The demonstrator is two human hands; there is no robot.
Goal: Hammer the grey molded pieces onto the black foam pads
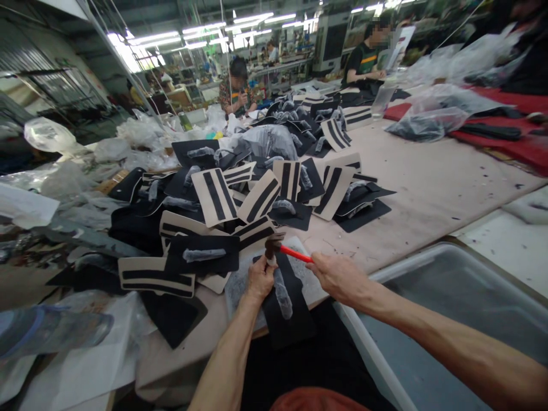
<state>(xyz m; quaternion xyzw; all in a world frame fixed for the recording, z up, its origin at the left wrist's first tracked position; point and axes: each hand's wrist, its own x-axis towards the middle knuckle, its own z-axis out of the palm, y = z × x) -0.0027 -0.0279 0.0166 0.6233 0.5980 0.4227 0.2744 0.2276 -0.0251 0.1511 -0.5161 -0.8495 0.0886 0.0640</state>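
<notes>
My right hand is closed around the red handle of a hammer. The dark hammer head is over the top end of a black panel, close to my left hand. This panel carries a plastic-wrapped handle and lies on a grey slab at the table edge. My left hand is closed at the panel's top end, beside the wrapped handle; a small pale piece shows at its fingertips, too small to name.
Black and beige striped panels are piled beyond the slab. A grey plastic bin stands at the right. Clear plastic bags and a large bottle are at the left. Two people sit across the table.
</notes>
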